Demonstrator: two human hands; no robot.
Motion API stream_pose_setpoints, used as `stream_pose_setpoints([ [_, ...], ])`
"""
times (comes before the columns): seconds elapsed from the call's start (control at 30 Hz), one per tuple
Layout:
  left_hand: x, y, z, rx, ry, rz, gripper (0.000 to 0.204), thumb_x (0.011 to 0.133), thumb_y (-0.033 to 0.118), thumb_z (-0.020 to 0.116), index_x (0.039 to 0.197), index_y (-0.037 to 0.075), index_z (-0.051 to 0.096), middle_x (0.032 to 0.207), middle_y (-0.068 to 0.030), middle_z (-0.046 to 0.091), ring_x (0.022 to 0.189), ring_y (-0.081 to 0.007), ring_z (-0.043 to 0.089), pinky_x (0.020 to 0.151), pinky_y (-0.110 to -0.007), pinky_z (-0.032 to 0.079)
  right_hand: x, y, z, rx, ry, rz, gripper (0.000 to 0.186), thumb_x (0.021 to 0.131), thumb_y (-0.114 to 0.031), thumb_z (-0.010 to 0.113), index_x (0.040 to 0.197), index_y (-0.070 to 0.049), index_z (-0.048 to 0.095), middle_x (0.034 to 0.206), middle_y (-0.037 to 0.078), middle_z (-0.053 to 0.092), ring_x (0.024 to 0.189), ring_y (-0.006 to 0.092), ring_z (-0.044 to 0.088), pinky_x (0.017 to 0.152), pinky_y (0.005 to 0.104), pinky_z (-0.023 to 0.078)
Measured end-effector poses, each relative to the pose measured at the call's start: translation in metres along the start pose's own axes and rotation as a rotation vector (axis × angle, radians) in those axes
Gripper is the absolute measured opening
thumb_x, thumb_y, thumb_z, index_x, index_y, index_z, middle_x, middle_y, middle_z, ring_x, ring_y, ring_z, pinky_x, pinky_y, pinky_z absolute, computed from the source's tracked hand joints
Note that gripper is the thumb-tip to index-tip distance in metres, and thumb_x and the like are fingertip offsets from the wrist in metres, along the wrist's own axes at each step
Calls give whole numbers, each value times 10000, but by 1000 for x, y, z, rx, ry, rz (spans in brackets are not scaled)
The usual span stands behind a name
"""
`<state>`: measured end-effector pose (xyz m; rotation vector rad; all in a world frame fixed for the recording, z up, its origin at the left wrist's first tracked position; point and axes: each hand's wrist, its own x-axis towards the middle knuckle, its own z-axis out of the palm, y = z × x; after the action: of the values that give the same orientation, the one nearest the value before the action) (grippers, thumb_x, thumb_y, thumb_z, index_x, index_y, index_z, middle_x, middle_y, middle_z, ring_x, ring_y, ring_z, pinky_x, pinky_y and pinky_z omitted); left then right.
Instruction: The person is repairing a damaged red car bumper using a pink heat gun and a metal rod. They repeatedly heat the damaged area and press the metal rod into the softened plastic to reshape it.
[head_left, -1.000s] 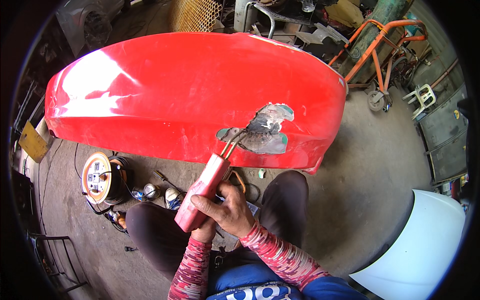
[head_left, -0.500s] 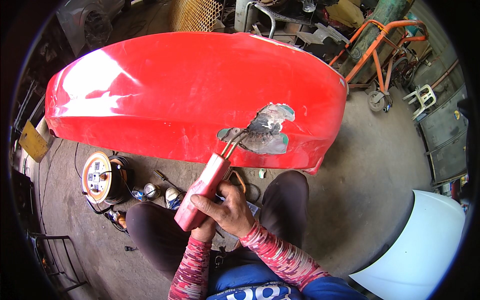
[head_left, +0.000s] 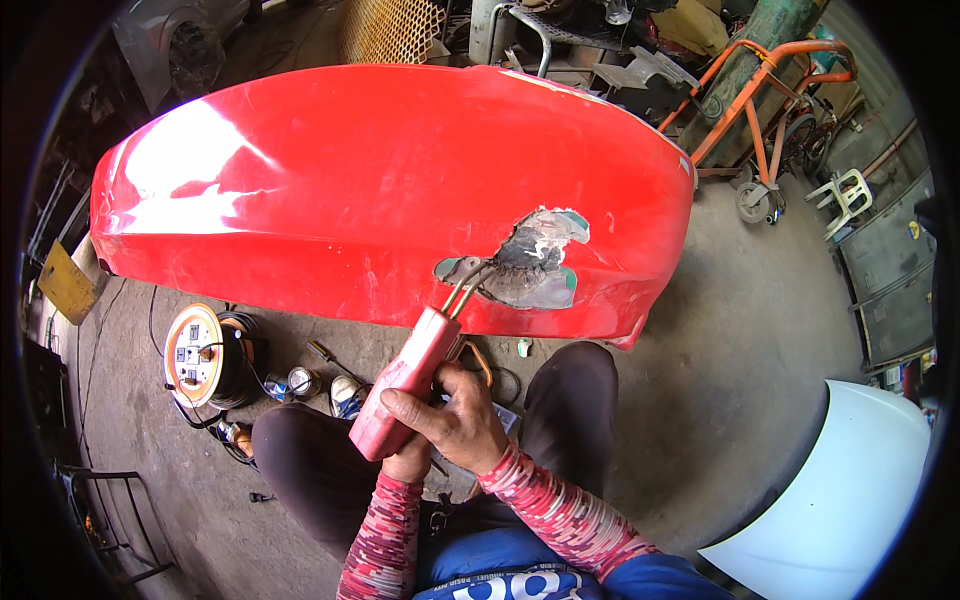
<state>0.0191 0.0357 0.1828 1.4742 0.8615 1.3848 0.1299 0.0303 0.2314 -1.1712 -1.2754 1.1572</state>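
Observation:
A red car bumper (head_left: 380,160) lies across the upper middle, with a torn, cracked patch (head_left: 540,280) of bare grey and green on its right half. A pink hand tool (head_left: 400,390) points up at it, its two bent metal prongs reaching the crack's left part. My right hand (head_left: 455,420) is closed on the tool's body, thumb lying across it. My left hand (head_left: 407,460) grips the lower end from underneath, its fingers largely hidden behind the tool.
A cord reel with sockets (head_left: 195,355), cans (head_left: 303,382) and cables lie on the concrete floor (head_left: 730,320) beside my bent legs. A white panel (head_left: 825,500) sits lower right, an orange wheeled frame (head_left: 750,110) upper right. Scrap and a metal mesh (head_left: 390,30) are behind the bumper.

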Motion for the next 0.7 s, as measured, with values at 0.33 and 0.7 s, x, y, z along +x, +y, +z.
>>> stream_pose_setpoints([
  [0.33, 5, 5, 0, -2, -32, 33, 504, 886, 273, 693, 1308, 17, 589, 1171, -146, 602, 1056, -287, 617, 878, -377, 518, 0, 1, 0, 32, -29, 64, 436, 859, -346, 789, 1056, 24, 670, 933, 106, 692, 876, 167, 667, 763, 310, 534],
  [0.7, -5, 4, 5, 46, 130, -102, 472, 884, 267, 697, 1275, 17, 613, 1120, -132, 614, 1008, -268, 629, 842, -364, 525, 3, 1, 1, 57, -21, 28, 436, 860, -347, 784, 1057, 24, 668, 925, 107, 688, 860, 168, 665, 748, 309, 537],
])
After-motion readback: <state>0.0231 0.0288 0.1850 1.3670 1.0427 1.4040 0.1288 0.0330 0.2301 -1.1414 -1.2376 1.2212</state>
